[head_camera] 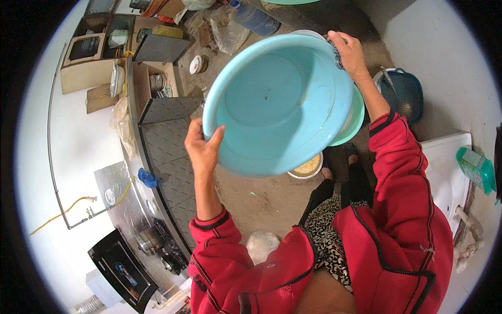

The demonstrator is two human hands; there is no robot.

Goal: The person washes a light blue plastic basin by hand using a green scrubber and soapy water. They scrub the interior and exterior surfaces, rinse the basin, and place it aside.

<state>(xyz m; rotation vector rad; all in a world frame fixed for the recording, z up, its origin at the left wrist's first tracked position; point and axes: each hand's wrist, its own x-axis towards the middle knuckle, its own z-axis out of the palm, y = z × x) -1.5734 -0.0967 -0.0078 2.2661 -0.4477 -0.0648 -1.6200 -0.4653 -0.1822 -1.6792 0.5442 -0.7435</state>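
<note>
A large light-blue plastic basin (261, 90) is held up in front of me, tilted so its inside faces me. A few dark specks mark its bottom. My left hand (204, 147) grips the rim at the left, thumb on the inside. At the upper right, my right hand (349, 55) holds the rim together with a dark, coiled scrubber, likely steel wool (338, 57). Behind the basin, partly hidden, are a mint-green basin (357, 121) and a bowl (311, 167) with pale yellowish contents on the floor.
A white sink (443, 168) with a green bottle (475, 168) stands at the right. Near the wall is a dark bucket (404, 94) with a ladle. Kitchen cabinets (166, 145), one door open, run along the left. A large water bottle (257, 19) lies at the back.
</note>
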